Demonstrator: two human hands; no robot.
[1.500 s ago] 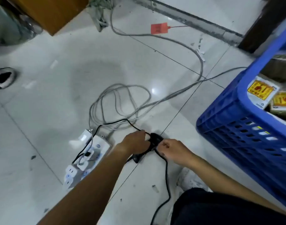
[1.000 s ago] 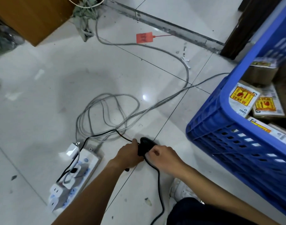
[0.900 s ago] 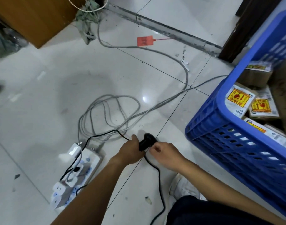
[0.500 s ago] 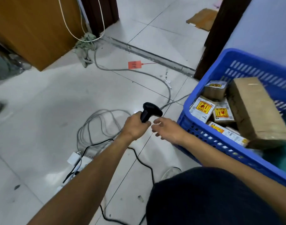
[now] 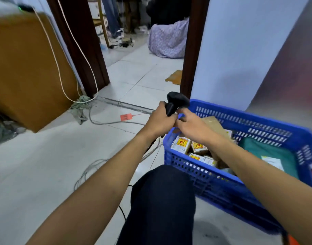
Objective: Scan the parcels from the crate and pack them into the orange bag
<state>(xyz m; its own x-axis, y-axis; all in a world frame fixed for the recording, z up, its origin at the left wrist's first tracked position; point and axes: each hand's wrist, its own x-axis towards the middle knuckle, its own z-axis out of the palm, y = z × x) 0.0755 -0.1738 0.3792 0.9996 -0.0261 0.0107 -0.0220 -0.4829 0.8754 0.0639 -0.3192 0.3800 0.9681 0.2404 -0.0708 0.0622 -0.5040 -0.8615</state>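
My left hand [image 5: 160, 119] grips the handle of a black barcode scanner [image 5: 176, 101], held upright in the air by the near-left corner of the blue crate [image 5: 254, 121]. My right hand [image 5: 192, 126] is right beside it, fingertips at the scanner's handle; whether it grips is unclear. The crate holds several parcels: small boxes with yellow and red labels [image 5: 181, 144], a brown cardboard box [image 5: 213, 126] and a green bag parcel [image 5: 265, 152]. A sliver of orange [image 5: 295, 241] shows at the bottom right edge.
Grey cables [image 5: 91, 172] lie looped on the tiled floor by my knee [image 5: 162, 200]. A wooden cabinet [image 5: 27, 71] stands at the left. An open doorway [image 5: 142, 50] is ahead, with a red tag [image 5: 126, 117] on the floor before it. A pale wall rises behind the crate.
The scanner came up off the floor in my left hand and now hangs beside the crate. My view rose from the floor cables toward the doorway.
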